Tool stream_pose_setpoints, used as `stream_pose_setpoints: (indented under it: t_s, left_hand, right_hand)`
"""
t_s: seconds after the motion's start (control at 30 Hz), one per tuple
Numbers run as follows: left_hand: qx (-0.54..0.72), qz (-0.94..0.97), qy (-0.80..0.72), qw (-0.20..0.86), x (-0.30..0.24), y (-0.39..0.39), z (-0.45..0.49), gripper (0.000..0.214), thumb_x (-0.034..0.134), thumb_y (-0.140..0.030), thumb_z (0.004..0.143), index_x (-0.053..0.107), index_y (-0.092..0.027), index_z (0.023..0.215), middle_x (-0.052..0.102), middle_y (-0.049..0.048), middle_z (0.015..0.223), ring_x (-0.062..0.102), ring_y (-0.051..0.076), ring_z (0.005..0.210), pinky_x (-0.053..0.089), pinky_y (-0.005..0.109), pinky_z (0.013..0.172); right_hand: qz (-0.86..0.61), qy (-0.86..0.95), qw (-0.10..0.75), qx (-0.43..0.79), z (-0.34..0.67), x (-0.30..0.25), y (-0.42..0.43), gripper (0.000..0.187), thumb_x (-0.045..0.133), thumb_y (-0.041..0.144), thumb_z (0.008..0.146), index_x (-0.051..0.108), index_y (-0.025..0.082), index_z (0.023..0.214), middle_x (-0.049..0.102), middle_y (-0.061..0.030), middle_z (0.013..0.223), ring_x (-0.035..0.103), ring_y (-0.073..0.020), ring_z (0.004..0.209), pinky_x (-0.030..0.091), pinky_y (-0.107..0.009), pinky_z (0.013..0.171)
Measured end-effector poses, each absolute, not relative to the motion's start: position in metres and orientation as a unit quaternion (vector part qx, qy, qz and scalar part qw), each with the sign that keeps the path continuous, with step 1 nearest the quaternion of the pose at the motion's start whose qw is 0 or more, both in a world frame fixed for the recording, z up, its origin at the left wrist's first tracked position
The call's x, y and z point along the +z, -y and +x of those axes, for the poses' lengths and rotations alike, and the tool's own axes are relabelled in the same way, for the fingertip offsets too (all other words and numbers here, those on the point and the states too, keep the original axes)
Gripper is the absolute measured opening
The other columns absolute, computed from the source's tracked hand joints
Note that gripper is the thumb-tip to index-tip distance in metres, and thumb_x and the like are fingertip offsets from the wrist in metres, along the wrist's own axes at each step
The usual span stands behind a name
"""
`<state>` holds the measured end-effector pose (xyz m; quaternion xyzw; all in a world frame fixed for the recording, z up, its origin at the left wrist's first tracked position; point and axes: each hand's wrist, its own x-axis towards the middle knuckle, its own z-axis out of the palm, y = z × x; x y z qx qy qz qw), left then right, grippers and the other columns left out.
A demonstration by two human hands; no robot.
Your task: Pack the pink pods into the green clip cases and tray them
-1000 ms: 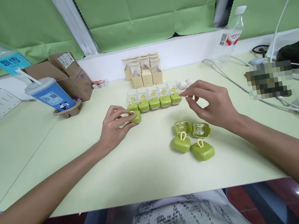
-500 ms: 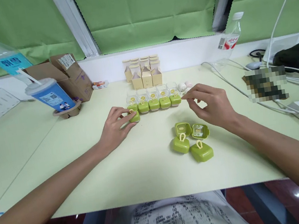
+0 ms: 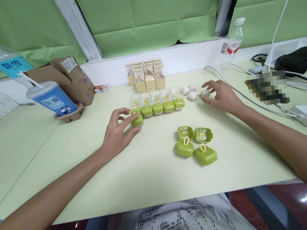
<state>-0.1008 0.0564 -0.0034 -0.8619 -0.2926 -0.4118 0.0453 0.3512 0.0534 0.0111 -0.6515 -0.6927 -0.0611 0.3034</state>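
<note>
My left hand (image 3: 118, 132) has its thumb and index finger closed on a small green lidded case (image 3: 137, 120), in front of the left end of a row of green cases (image 3: 157, 109). My right hand (image 3: 221, 98) is on the right side, fingers apart around a small whitish rounded piece (image 3: 204, 92). Three similar pieces, one being a white one (image 3: 192, 96), lie to its left. Nearer me are two closed green cases with cream loops, a left one (image 3: 184, 148) and a right one (image 3: 206, 155). Behind them lies an opened green case (image 3: 203, 134), its two halves spread.
Clear plastic containers with yellow marks (image 3: 156, 98) stand behind the green row, with small cream boxes (image 3: 150, 81) farther back. A blue cup (image 3: 53, 99) and a cardboard box (image 3: 83, 83) are at left. Cables (image 3: 232, 87) and a bottle (image 3: 232, 44) are at right.
My right hand has moved right and slightly back from the row's right end, its fingers spreading. More whitish pieces now show. My left hand stays at the same green case.
</note>
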Motion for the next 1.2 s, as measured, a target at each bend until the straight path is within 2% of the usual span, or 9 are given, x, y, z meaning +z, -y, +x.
stream_pose_setpoints:
  t_s: [0.13, 0.27, 0.33, 0.47, 0.63, 0.8, 0.93, 1.07, 1.2]
  left_hand:
    - [-0.448, -0.861, 0.236, 0.047, 0.004, -0.024, -0.086, 0.038, 0.074, -0.021, 0.099, 0.071, -0.031, 0.136, 0.064, 0.0119, 0.133, 0.063, 0.029, 0.124, 0.062, 0.048, 0.099]
    - [-0.318, -0.938, 0.104, -0.091, 0.009, 0.017, -0.06, 0.056, 0.069, -0.019, 0.101, 0.055, -0.028, 0.154, 0.063, 0.017, 0.148, 0.061, 0.032, 0.139, 0.059, 0.054, 0.113]
    - [-0.274, -0.953, 0.069, -0.109, 0.011, 0.026, -0.047, 0.059, 0.066, -0.018, 0.101, 0.05, -0.024, 0.158, 0.062, 0.021, 0.154, 0.061, 0.034, 0.143, 0.057, 0.057, 0.117]
    - [-0.216, -0.976, 0.033, -0.022, 0.011, 0.024, -0.026, 0.058, 0.058, -0.009, 0.103, 0.052, -0.027, 0.157, 0.061, 0.015, 0.162, 0.063, 0.033, 0.143, 0.062, 0.052, 0.111]
    - [-0.263, -0.956, -0.021, 0.127, 0.01, 0.023, -0.024, 0.039, 0.059, -0.005, 0.104, 0.064, -0.013, 0.142, 0.073, 0.0147, 0.144, 0.062, 0.033, 0.142, 0.066, 0.047, 0.103]
    - [-0.309, -0.937, -0.012, 0.161, 0.003, 0.025, -0.032, 0.031, 0.072, -0.01, 0.1, 0.069, -0.011, 0.131, 0.077, 0.013, 0.117, 0.071, 0.029, 0.117, 0.066, 0.04, 0.086]
    - [-0.335, -0.939, 0.024, 0.078, -0.004, 0.016, -0.036, 0.044, 0.079, -0.021, 0.099, 0.064, -0.015, 0.139, 0.071, 0.0126, 0.109, 0.066, 0.03, 0.124, 0.067, 0.044, 0.095]
    - [-0.332, -0.941, 0.058, -0.022, -0.007, 0.001, -0.04, 0.054, 0.073, -0.027, 0.103, 0.057, -0.018, 0.153, 0.069, 0.0175, 0.123, 0.065, 0.032, 0.13, 0.066, 0.049, 0.101]
    - [-0.334, -0.923, 0.13, -0.142, -0.007, -0.012, -0.043, 0.058, 0.073, -0.026, 0.103, 0.055, -0.029, 0.159, 0.071, 0.015, 0.139, 0.07, 0.028, 0.127, 0.065, 0.048, 0.104]
  right_hand:
    - [-0.586, 0.764, 0.252, -0.1, 0.346, 0.005, -0.056, 0.06, 0.059, 0.043, 0.094, 0.067, 0.02, 0.149, 0.065, -0.0211, 0.138, 0.055, -0.0432, 0.128, 0.046, -0.064, 0.11]
    - [-0.532, 0.814, 0.203, -0.115, 0.338, 0.002, -0.057, 0.048, 0.055, 0.036, 0.098, 0.07, 0.021, 0.141, 0.066, -0.0164, 0.148, 0.047, -0.0453, 0.135, 0.039, -0.068, 0.115]
    - [-0.53, 0.813, 0.206, -0.126, 0.337, 0.001, -0.058, 0.047, 0.055, 0.031, 0.098, 0.07, 0.019, 0.141, 0.066, -0.0198, 0.143, 0.049, -0.0451, 0.133, 0.042, -0.067, 0.112]
    - [-0.544, 0.796, 0.217, -0.149, 0.339, -0.002, -0.06, 0.052, 0.058, 0.028, 0.097, 0.067, 0.015, 0.147, 0.061, -0.024, 0.131, 0.056, -0.0412, 0.12, 0.051, -0.062, 0.104]
    - [-0.564, 0.781, 0.209, -0.166, 0.337, 0.003, -0.057, 0.046, 0.053, 0.031, 0.102, 0.07, 0.013, 0.141, 0.061, -0.0265, 0.137, 0.065, -0.0384, 0.109, 0.055, -0.059, 0.095]
    - [-0.546, 0.715, 0.409, -0.153, 0.321, 0.016, -0.045, 0.05, 0.058, 0.03, 0.102, 0.069, 0.016, 0.149, 0.065, -0.0246, 0.136, 0.071, -0.0271, 0.089, 0.061, -0.047, 0.084]
    - [-0.438, 0.682, 0.586, 0.0, 0.288, 0.027, -0.025, 0.036, 0.072, 0.032, 0.099, 0.08, 0.027, 0.134, 0.067, -0.0154, 0.133, 0.079, -0.0214, 0.088, 0.065, -0.042, 0.083]
    - [-0.352, 0.685, 0.611, 0.181, 0.254, 0.037, 0.003, 0.036, 0.087, 0.036, 0.092, 0.076, 0.03, 0.125, 0.072, -0.0074, 0.123, 0.08, -0.0226, 0.097, 0.067, -0.043, 0.095]
    - [-0.353, 0.704, 0.579, 0.211, 0.239, 0.042, 0.018, 0.036, 0.086, 0.039, 0.093, 0.074, 0.03, 0.126, 0.073, -0.0046, 0.124, 0.077, -0.0213, 0.097, 0.068, -0.047, 0.097]
